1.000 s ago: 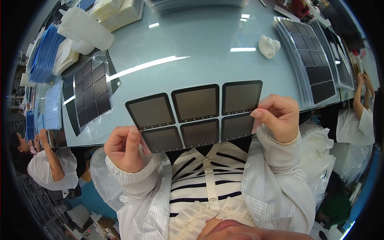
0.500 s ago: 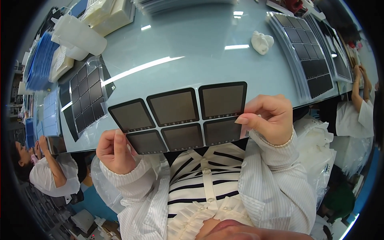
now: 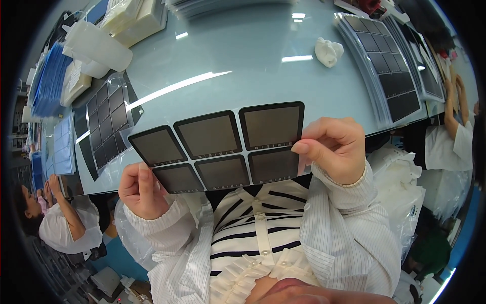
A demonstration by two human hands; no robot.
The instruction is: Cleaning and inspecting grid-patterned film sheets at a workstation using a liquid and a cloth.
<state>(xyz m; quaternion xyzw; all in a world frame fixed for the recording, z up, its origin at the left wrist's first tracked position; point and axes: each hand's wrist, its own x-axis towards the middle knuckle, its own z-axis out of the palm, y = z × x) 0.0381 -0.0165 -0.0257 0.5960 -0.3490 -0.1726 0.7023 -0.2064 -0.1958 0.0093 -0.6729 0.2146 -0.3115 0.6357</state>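
Observation:
Between my two hands I hold up a clear sheet with several dark, black-bordered panels in two rows, each with small marks along its lower edge. My left hand pinches its lower left edge between thumb and fingers. At the right edge my right hand grips it, thumb over the front and fingers behind. The sheet is tilted above the table's near edge, in front of my striped top. On the left, a similar sheet of dark panels lies on the table.
A stack of dark-panelled sheets lies at the right. A crumpled white cloth rests on the glossy table. A translucent squeeze bottle and blue sheets stand at the far left. Other people work at both sides.
Both hands and the held sheet have shifted slightly to the left. The grip on the sheet is the same.

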